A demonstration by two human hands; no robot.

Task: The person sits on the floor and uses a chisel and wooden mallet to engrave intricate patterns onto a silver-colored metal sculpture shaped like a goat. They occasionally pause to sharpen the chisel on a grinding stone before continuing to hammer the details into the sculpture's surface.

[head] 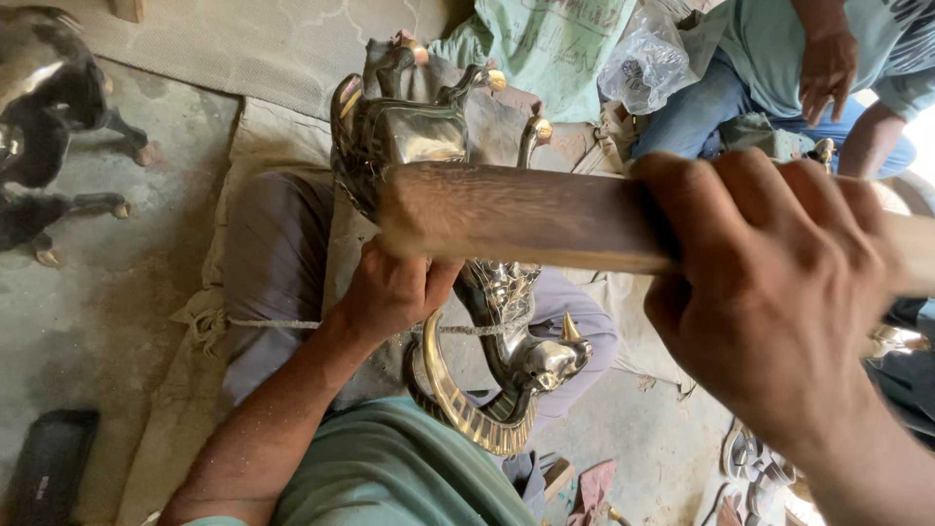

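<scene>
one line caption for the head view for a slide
Right hand grips a wooden stick over a shiny metal animal figure steadied on the lap by the left hand.

Metal-craft workshop: bare concrete floor (107,292), floor-level seating, brass animal figure (467,292) centre frame, dark finished figure (44,107) upper left.

Shiny silver-and-gold ibex figurine (506,331) with ridged horn, brown wooden stick (526,216), teal shirt (390,477).
</scene>
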